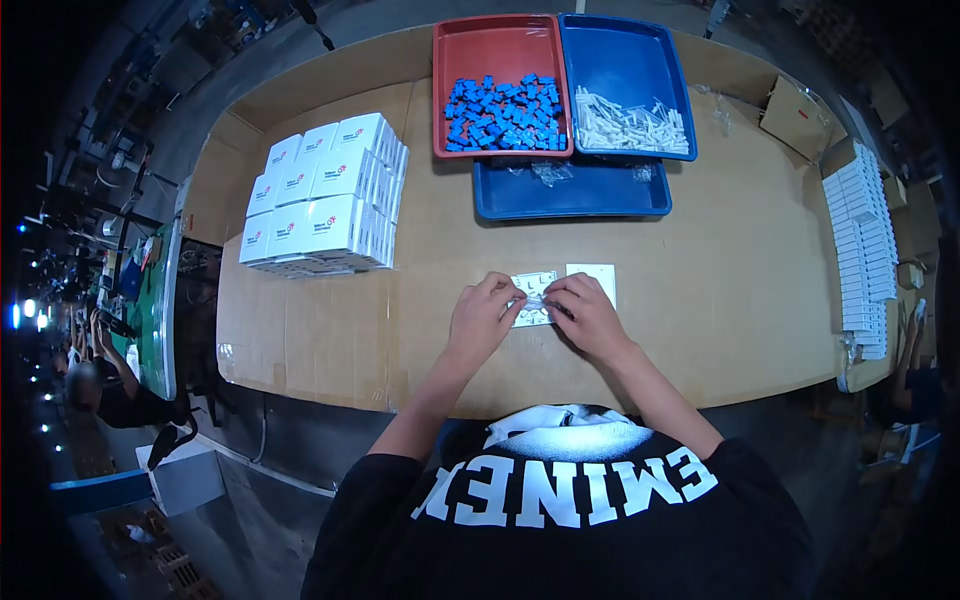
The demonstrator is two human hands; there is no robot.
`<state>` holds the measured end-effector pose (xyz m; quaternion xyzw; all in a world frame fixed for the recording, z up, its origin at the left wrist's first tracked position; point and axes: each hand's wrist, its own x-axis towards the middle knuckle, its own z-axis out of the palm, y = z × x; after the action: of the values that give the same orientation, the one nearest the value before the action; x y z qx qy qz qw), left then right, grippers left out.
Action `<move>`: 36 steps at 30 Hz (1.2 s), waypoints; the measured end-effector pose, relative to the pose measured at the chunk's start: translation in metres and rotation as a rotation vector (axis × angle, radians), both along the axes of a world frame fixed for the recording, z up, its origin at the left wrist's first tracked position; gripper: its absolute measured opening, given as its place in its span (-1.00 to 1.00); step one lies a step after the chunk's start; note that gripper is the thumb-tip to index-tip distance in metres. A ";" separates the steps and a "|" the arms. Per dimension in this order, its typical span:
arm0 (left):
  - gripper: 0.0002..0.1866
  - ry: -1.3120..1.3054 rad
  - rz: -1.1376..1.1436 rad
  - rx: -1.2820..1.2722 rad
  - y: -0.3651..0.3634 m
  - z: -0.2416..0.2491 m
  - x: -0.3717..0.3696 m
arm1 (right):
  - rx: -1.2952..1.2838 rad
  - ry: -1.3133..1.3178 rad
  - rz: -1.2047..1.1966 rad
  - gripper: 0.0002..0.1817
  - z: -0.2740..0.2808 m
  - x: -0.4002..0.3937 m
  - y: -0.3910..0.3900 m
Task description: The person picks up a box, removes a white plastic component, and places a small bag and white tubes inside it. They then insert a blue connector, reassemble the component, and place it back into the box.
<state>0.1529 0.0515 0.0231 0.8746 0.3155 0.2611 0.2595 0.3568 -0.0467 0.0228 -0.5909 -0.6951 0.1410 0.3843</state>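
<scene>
A white plastic panel with raised shapes (534,280) lies flat on the cardboard-covered table in front of me. Over its middle, my left hand (486,316) is closed, thumb and fingertips pinched together. My right hand (590,314) is closed in the same way from the other side, and the fingertips of both hands nearly meet. Something small and whitish sits between them, too small and covered to name. Just behind my right hand is a plain white flat piece (604,273), partly hidden by the hand.
A red tray (497,42) holds small blue parts; beside it a blue tray (620,55) holds white sticks. Another blue tray (570,203) with clear plastic scraps sits before them. White boxes (335,222) are stacked left, more white boxes (855,245) right. A person (120,385) is far left.
</scene>
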 end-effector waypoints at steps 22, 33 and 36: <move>-0.69 0.021 -0.236 0.210 -0.005 -0.010 -0.019 | -0.108 -0.262 0.126 -0.88 0.012 0.017 0.008; -0.63 0.032 -0.196 0.258 -0.012 -0.013 -0.018 | -0.272 -0.562 0.121 -0.88 0.023 0.006 0.021; -0.63 0.030 -0.194 0.276 -0.015 -0.009 -0.017 | -0.159 -0.539 0.148 -0.92 0.019 0.007 0.021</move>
<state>0.1359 0.0363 0.0140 0.9321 0.1944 0.2627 0.1565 0.3642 -0.0260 0.0417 -0.5832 -0.8001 0.0605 0.1269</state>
